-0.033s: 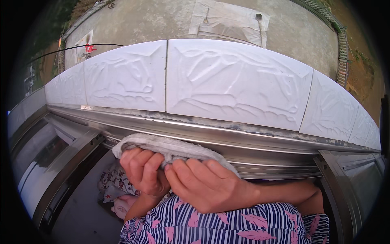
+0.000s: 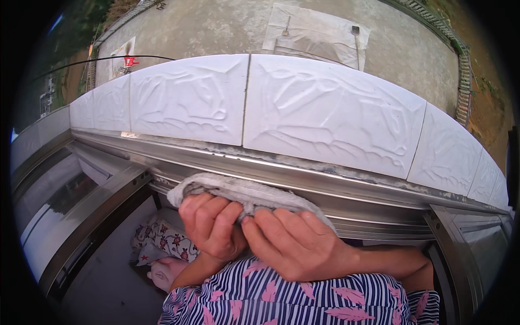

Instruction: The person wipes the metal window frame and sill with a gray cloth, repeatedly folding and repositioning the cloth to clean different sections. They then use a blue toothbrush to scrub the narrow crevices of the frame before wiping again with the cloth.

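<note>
Grey-white towelling cloth, your left hand and right hand curled closed round its near edge, metal window track just beyond them.

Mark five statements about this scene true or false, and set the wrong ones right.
1. The left hand and the right hand both grip the cloth. True.
2. The cloth is bright red. False: it is greyish white.
3. The white tiles beyond the metal window track carry a raised pattern. True.
4. The person's top is plain green. False: it has dark and white stripes with pink leaf shapes.
5. A long-handled tool with a dark head lies on a pale sheet outside. True.
</note>
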Demonstrator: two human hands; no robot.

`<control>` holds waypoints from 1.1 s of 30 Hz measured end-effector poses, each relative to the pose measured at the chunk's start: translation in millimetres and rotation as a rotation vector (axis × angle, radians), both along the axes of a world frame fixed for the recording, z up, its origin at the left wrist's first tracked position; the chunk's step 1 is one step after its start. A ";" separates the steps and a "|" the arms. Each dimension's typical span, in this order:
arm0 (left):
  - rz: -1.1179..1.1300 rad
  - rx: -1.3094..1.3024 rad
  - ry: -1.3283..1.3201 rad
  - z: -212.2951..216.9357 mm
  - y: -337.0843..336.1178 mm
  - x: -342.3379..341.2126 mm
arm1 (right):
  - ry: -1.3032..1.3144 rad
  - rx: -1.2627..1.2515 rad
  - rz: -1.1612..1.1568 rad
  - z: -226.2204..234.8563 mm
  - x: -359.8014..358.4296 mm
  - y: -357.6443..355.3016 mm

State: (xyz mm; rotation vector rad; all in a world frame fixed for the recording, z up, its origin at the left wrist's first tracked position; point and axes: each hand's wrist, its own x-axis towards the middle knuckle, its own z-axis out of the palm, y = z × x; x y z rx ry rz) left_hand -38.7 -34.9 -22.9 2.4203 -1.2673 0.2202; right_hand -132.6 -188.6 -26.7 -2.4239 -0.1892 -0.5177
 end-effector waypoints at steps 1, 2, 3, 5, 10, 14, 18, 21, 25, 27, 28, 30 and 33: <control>-0.014 -0.035 0.015 0.4 -4.6 -5.2 | 0.026 -0.024 0.035 3.3 -4.5 -8.8; -0.060 -0.045 0.024 -0.3 -7.5 -7.7 | 0.045 -0.053 0.029 7.0 -10.7 -16.8; -0.106 -0.028 0.056 5.3 -12.7 -11.6 | 0.070 -0.081 0.031 10.3 -19.6 -23.3; -0.172 -0.112 0.078 -2.7 -22.6 -23.6 | 0.121 -0.150 -0.046 6.5 -39.8 -34.1; -0.426 -0.168 0.080 -4.4 -50.4 -46.3 | 0.222 -0.315 -0.213 11.3 -99.8 -54.4; -0.432 -0.044 0.077 0.5 -40.3 -36.0 | 0.274 -0.283 -0.229 11.5 -94.0 -47.7; -0.366 0.029 0.064 6.9 -26.0 -23.9 | 0.203 -0.267 -0.144 5.2 -82.7 -40.3; -0.350 -0.063 0.097 -2.3 -26.1 -25.7 | 0.268 -0.222 -0.108 4.8 -82.7 -42.4; -0.376 -0.123 0.098 -8.4 -27.4 -22.3 | 0.310 -0.232 -0.114 7.0 -90.7 -43.2; -0.379 -0.135 0.133 -8.5 -26.2 -19.6 | 0.365 -0.213 -0.098 10.6 -88.4 -44.0; -0.379 -0.142 0.150 -8.5 -24.9 -18.4 | 0.386 -0.199 -0.099 11.7 -87.4 -42.9; -0.373 -0.132 0.161 -5.1 -25.7 -12.8 | 0.415 -0.188 -0.103 14.9 -82.4 -41.7; -0.353 -0.045 0.167 5.2 -22.9 -3.0 | 0.473 -0.183 -0.094 22.7 -60.9 -34.4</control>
